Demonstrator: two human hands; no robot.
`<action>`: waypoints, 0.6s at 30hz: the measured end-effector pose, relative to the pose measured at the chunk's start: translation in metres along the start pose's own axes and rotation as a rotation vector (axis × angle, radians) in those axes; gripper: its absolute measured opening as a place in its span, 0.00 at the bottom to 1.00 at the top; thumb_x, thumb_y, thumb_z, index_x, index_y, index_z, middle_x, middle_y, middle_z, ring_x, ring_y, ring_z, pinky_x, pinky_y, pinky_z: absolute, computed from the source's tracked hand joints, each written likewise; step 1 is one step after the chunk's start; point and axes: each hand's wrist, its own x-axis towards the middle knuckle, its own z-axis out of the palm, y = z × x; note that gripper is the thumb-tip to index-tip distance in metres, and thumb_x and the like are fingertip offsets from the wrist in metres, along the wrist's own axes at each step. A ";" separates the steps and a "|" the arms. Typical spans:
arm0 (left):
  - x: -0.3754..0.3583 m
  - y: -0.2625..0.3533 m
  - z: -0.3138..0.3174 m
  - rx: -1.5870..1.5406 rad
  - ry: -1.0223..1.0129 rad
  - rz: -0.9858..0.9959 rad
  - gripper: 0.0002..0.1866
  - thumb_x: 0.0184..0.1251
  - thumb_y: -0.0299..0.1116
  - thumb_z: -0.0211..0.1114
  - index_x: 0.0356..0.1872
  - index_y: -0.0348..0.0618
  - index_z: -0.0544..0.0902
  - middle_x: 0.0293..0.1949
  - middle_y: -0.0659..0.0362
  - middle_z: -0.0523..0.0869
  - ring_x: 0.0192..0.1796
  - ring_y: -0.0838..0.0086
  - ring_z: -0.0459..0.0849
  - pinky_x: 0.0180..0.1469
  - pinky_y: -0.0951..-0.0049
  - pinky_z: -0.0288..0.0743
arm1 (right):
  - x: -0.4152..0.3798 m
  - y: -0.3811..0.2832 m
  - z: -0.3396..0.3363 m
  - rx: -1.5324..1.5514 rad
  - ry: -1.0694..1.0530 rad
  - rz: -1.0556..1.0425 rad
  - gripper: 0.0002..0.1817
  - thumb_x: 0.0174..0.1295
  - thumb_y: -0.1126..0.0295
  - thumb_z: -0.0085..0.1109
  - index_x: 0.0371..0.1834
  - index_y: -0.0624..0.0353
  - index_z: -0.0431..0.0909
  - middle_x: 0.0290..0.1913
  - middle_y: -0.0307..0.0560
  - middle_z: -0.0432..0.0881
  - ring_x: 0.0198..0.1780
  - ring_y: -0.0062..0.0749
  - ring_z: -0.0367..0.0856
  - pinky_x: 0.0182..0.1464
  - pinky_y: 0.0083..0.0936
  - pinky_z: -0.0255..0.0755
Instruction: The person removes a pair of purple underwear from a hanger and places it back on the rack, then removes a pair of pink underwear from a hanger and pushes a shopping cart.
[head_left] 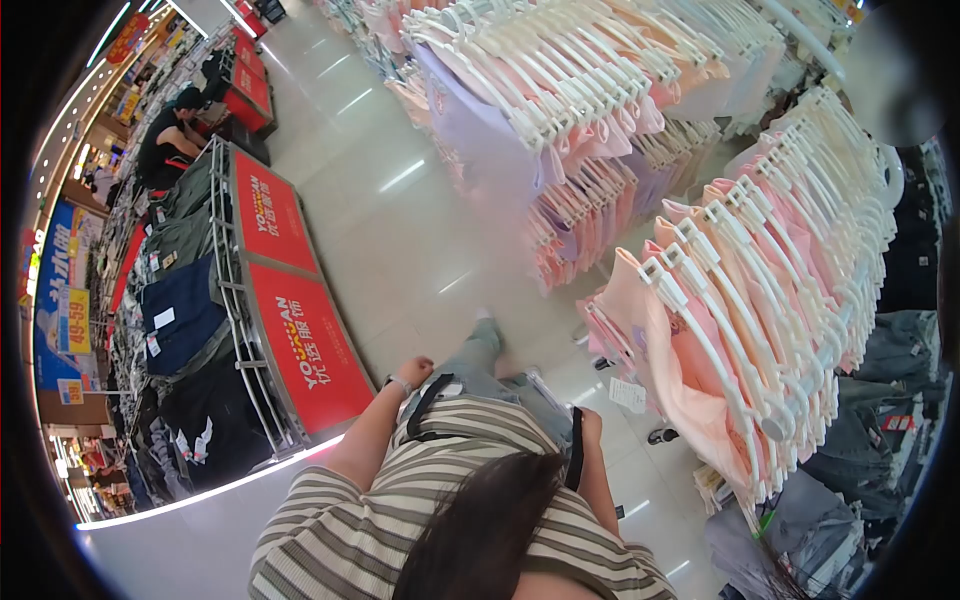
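Observation:
My left hand hangs beside my left hip with its fingers curled in, nothing visible in them. A pale band circles that wrist. Close to it, a dark strap crosses the front of my striped shirt. On the other side, my right hand is low at my hip, right alongside a black strap; its fingers are largely hidden, so I cannot tell whether they grip it. Pink and peach garments on white hangers hang on a rack to the right of this hand.
Red-signed display bins of folded dark clothes line the left side. A person in black is farther along. Another rack of pastel clothes stands ahead, and jeans hang at right. A tiled aisle runs between.

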 end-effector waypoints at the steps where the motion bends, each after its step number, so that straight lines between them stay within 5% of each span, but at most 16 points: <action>1: 0.007 0.015 -0.002 -0.035 0.034 0.062 0.18 0.58 0.41 0.59 0.47 0.42 0.80 0.41 0.48 0.84 0.45 0.59 0.83 0.49 0.65 0.74 | 0.004 -0.016 -0.004 0.191 0.106 -0.068 0.12 0.55 0.63 0.55 0.25 0.61 0.79 0.25 0.60 0.77 0.29 0.52 0.79 0.32 0.39 0.69; 5: 0.021 0.084 -0.022 -0.226 0.016 0.157 0.28 0.54 0.44 0.65 0.55 0.41 0.73 0.48 0.48 0.81 0.48 0.58 0.81 0.51 0.62 0.73 | 0.039 -0.091 -0.037 0.022 0.036 -0.131 0.12 0.58 0.63 0.54 0.30 0.61 0.80 0.24 0.55 0.78 0.26 0.43 0.77 0.31 0.31 0.69; 10: 0.024 0.139 -0.050 -0.147 0.134 0.550 0.35 0.53 0.42 0.69 0.63 0.45 0.66 0.59 0.53 0.73 0.60 0.65 0.71 0.59 0.67 0.66 | 0.061 -0.208 -0.086 0.180 0.069 -0.317 0.08 0.58 0.71 0.56 0.35 0.61 0.82 0.27 0.49 0.80 0.26 0.33 0.76 0.31 0.24 0.68; 14: 0.011 0.186 -0.103 -0.199 0.130 0.703 0.32 0.55 0.39 0.67 0.62 0.46 0.68 0.57 0.54 0.75 0.60 0.67 0.72 0.60 0.69 0.65 | 0.061 -0.272 -0.105 0.420 0.068 -0.281 0.08 0.59 0.75 0.54 0.38 0.63 0.82 0.33 0.44 0.82 0.33 0.23 0.77 0.37 0.18 0.68; 18: 0.000 0.205 -0.151 -0.382 -0.036 0.722 0.19 0.54 0.35 0.66 0.46 0.37 0.79 0.42 0.52 0.83 0.44 0.71 0.79 0.50 0.71 0.71 | 0.064 -0.329 -0.120 0.614 0.067 -0.217 0.10 0.61 0.72 0.54 0.41 0.62 0.81 0.35 0.44 0.83 0.37 0.21 0.77 0.42 0.19 0.69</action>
